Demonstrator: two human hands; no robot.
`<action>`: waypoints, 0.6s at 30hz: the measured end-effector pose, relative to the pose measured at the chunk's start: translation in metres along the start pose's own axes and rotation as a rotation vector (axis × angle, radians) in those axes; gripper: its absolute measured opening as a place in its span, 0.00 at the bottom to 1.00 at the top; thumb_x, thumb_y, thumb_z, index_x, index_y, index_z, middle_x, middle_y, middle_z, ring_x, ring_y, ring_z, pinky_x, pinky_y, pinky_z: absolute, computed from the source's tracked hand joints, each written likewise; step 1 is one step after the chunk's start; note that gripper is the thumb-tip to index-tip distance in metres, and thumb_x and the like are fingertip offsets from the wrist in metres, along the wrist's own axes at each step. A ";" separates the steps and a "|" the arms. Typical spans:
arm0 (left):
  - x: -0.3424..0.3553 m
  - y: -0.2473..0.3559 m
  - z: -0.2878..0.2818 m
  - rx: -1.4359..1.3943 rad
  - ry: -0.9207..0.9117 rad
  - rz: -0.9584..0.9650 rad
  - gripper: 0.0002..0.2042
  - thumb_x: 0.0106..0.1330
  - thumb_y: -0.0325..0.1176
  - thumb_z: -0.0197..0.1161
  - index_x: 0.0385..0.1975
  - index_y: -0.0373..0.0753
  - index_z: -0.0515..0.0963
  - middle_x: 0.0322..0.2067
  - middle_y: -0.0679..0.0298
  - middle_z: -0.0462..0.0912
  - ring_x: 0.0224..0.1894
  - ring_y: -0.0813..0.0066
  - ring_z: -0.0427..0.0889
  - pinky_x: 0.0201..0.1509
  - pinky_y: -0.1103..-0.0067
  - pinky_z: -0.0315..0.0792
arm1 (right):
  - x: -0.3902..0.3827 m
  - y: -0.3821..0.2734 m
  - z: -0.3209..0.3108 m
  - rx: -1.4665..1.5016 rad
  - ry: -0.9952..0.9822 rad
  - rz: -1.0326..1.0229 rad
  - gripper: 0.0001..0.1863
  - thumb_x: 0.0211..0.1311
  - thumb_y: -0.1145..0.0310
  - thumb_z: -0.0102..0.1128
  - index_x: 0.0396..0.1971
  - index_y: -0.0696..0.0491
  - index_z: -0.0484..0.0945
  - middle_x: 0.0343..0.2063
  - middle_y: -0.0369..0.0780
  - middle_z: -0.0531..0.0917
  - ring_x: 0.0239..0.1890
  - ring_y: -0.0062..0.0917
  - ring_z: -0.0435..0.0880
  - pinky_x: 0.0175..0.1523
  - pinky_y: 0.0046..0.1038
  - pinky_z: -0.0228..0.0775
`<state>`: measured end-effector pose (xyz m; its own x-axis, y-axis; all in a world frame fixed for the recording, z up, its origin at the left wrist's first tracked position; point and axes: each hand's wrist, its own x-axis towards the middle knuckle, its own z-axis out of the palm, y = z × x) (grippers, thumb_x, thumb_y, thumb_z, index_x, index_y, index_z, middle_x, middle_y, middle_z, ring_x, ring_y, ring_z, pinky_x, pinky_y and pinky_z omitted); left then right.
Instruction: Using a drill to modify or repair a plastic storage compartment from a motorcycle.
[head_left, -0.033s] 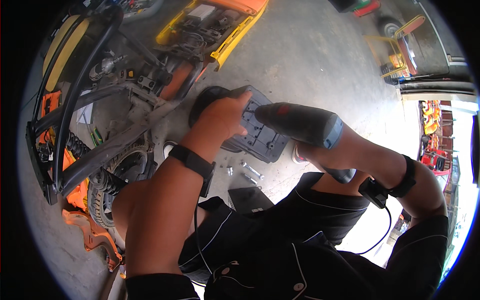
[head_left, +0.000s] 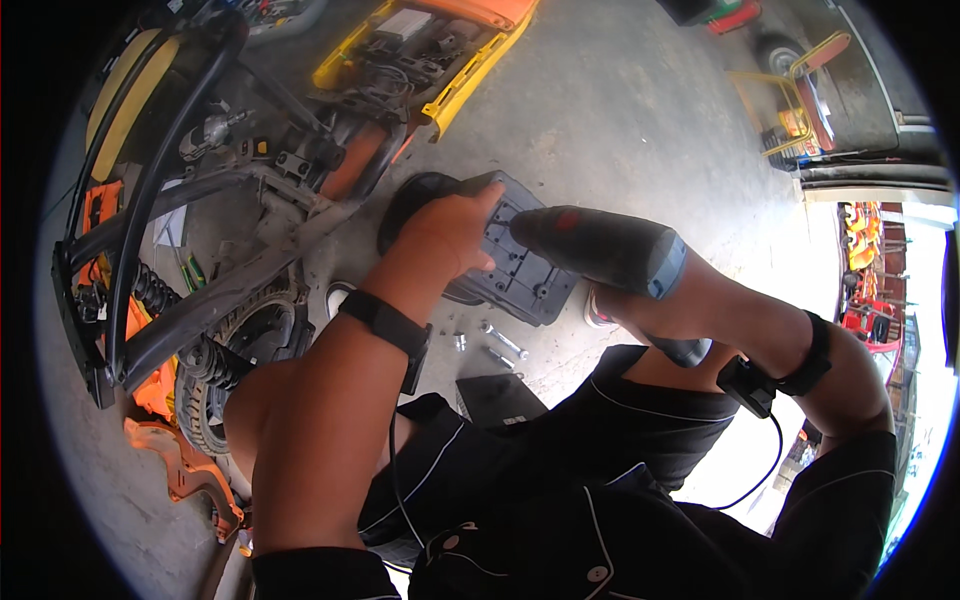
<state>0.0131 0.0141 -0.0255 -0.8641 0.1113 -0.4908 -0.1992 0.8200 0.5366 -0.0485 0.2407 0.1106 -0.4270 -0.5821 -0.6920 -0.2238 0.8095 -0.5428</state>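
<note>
My right hand point(head_left: 655, 312) is wrapped round the handle of a dark cordless drill point(head_left: 600, 245). Most of its fingers are hidden under the tool. The drill's nose points left, over a dark grey plastic housing point(head_left: 520, 285) with ribs and holes on its upper face. Whether the bit touches the housing is hidden. My left hand point(head_left: 450, 228) grips the housing's left side, one finger along the far edge and the thumb on the face. A rounded black part point(head_left: 405, 200) shows beyond that hand.
On the floor nearby lie sockets point(head_left: 460, 341), a wrench-like metal tool point(head_left: 505, 340) and a black flat panel point(head_left: 500, 400). To the left stands a bare vehicle frame point(head_left: 250, 250) with a wheel point(head_left: 215, 400) and orange panels point(head_left: 185, 460). A yellow-edged body part point(head_left: 465, 90) lies ahead.
</note>
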 end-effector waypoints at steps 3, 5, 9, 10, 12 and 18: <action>0.002 -0.001 0.003 -0.002 0.009 0.011 0.50 0.55 0.35 0.81 0.77 0.43 0.56 0.54 0.49 0.84 0.58 0.51 0.83 0.61 0.64 0.77 | -0.002 -0.003 -0.001 0.017 0.015 0.016 0.24 0.60 0.68 0.69 0.57 0.54 0.77 0.44 0.45 0.88 0.46 0.33 0.89 0.54 0.32 0.81; 0.002 -0.001 0.004 0.005 0.012 0.008 0.50 0.55 0.35 0.81 0.77 0.44 0.56 0.54 0.49 0.84 0.58 0.51 0.83 0.62 0.64 0.77 | 0.000 0.000 0.000 -0.011 0.035 -0.017 0.25 0.60 0.68 0.69 0.58 0.54 0.77 0.44 0.45 0.88 0.46 0.33 0.89 0.55 0.32 0.81; 0.002 -0.001 0.004 -0.001 0.008 0.001 0.49 0.56 0.35 0.81 0.77 0.44 0.56 0.54 0.49 0.84 0.59 0.51 0.82 0.62 0.65 0.76 | 0.000 0.004 0.000 -0.014 0.025 -0.055 0.25 0.61 0.68 0.68 0.59 0.53 0.76 0.44 0.45 0.88 0.47 0.34 0.89 0.56 0.33 0.81; 0.002 -0.001 0.004 -0.001 0.008 0.001 0.49 0.56 0.35 0.81 0.77 0.44 0.56 0.54 0.49 0.84 0.59 0.51 0.82 0.62 0.65 0.76 | 0.000 0.003 0.000 -0.014 0.025 -0.056 0.25 0.61 0.68 0.68 0.59 0.53 0.76 0.44 0.45 0.88 0.47 0.34 0.89 0.56 0.33 0.81; 0.002 0.000 0.003 0.010 0.003 -0.008 0.50 0.56 0.35 0.80 0.77 0.45 0.56 0.55 0.49 0.84 0.59 0.52 0.82 0.62 0.65 0.76 | 0.000 -0.002 0.001 -0.035 0.026 -0.019 0.25 0.61 0.68 0.68 0.59 0.53 0.76 0.44 0.45 0.87 0.47 0.34 0.89 0.56 0.34 0.82; 0.001 0.002 0.000 0.027 -0.016 -0.022 0.50 0.55 0.36 0.81 0.77 0.44 0.56 0.55 0.49 0.84 0.59 0.52 0.82 0.63 0.65 0.76 | 0.000 0.000 0.000 -0.011 0.034 -0.005 0.25 0.61 0.68 0.68 0.59 0.54 0.76 0.44 0.45 0.87 0.47 0.35 0.89 0.56 0.34 0.82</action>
<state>0.0115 0.0161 -0.0249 -0.8523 0.1019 -0.5130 -0.2053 0.8370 0.5072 -0.0489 0.2408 0.1103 -0.4557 -0.5834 -0.6723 -0.2358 0.8074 -0.5409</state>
